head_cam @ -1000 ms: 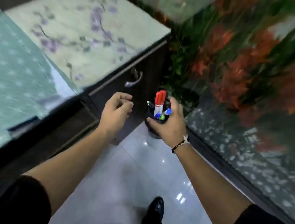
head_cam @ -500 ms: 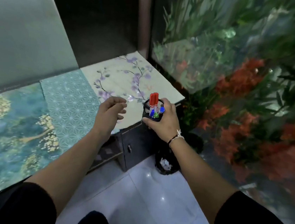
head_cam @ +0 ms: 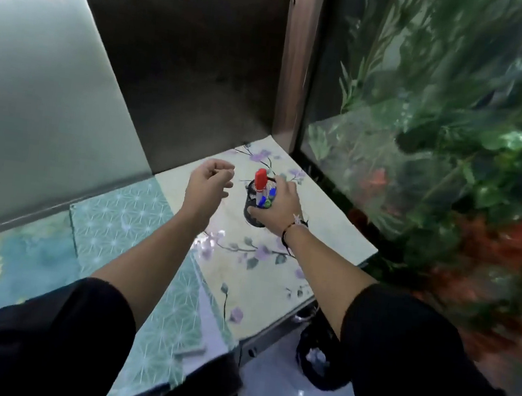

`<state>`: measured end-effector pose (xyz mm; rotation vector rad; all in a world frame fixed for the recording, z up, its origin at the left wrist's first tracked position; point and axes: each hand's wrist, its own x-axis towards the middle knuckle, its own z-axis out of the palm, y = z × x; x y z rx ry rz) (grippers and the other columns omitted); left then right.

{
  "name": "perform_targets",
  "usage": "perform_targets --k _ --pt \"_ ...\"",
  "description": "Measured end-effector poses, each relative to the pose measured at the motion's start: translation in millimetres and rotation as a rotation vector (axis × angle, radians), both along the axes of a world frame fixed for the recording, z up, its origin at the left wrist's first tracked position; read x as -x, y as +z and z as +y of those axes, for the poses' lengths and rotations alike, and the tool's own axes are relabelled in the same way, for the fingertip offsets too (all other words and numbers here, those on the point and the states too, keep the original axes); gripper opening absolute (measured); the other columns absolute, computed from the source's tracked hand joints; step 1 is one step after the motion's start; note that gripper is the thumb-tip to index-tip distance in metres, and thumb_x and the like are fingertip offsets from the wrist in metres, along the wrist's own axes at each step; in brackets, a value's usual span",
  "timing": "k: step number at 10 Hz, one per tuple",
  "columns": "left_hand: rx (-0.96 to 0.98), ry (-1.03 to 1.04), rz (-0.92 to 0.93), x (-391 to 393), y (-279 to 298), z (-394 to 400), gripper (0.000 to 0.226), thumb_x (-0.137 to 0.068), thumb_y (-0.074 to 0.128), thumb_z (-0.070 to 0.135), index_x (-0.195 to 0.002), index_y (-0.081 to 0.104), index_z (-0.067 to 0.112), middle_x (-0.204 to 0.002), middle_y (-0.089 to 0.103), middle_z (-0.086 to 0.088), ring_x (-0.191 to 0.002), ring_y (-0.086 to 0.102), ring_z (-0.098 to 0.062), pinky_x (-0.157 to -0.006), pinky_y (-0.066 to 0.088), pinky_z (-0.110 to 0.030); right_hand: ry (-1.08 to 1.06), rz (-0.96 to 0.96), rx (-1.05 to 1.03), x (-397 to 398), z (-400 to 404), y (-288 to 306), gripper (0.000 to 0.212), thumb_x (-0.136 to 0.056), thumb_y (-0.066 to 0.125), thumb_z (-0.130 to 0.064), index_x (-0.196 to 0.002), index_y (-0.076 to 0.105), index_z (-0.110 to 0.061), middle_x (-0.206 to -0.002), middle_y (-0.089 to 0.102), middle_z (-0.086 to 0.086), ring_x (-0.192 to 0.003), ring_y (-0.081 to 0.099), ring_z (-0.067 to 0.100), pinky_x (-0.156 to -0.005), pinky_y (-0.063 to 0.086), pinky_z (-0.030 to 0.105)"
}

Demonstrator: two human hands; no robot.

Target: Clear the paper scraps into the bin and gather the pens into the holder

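Pens stand gathered in the holder, which the right hand clasps near the desk's far corner, seemingly to set it down, left hand loosely curled, empty.

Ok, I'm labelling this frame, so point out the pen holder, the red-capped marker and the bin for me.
pen holder [head_cam: 249, 213]: head view, on its dark mesh wall below the right hand.
red-capped marker [head_cam: 260, 176]: head view, on its red cap.
bin [head_cam: 328, 383]: head view, on its dark wall, down on the floor.
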<state>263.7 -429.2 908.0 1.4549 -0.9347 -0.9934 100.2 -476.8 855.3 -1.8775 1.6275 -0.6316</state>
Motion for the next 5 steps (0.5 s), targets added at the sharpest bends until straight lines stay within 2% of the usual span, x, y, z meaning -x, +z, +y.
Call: perform_targets --k 2,3,4,5 --pt "-0.026 0.011 -0.034 -36.4 -20.9 -86.0 0.016 -0.093 0.058 0.010 -0.105 0.067 0.004 -0.088 0.065 -0.003 -0.077 0.062 -0.016 -0.068 0.049 -0.030 -0.011 0.064 -0.019 -55.3 -106.2 -24.0 0.084 -0.070 0.081 -0.041 -0.139 0.040 -0.018 -0.133 0.043 0.010 -0.121 0.050 0.031 -0.098 0.044 0.036" --pt "-0.039 0.028 -0.033 -50.6 -32.7 -106.6 0.016 -0.093 0.058 0.009 -0.105 0.067 0.004 -0.086 0.064 -0.003 -0.076 0.061 -0.016 -0.067 0.048 -0.029 -0.018 0.117 -0.036 -70.2 -130.6 -37.5 0.084 -0.070 0.081 -0.042 -0.140 0.039 -0.019 -0.134 0.043 0.010 -0.122 0.050 0.033 -0.099 0.045 0.037" --pt "-0.047 0.033 -0.021 -61.9 -49.5 -120.6 0.012 -0.091 0.059 0.009 -0.098 0.068 0.010 -0.083 0.063 -0.002 -0.074 0.060 -0.017 -0.064 0.047 -0.028 -0.024 0.184 -0.096 -75.0 -151.9 -60.2 0.097 -0.071 0.082 -0.044 -0.149 0.031 -0.020 -0.139 0.041 0.011 -0.128 0.048 0.035 -0.103 0.045 0.039" --pt "-0.037 0.033 -0.005 -65.2 -58.5 -121.1 0.011 -0.090 0.058 0.008 -0.094 0.067 0.013 -0.082 0.063 -0.001 -0.074 0.059 -0.017 -0.063 0.046 -0.027 -0.024 0.144 -0.144 -74.2 -157.1 -74.0 0.110 -0.070 0.083 -0.045 -0.155 0.020 -0.018 -0.145 0.037 0.013 -0.133 0.044 0.036 -0.105 0.043 0.040"
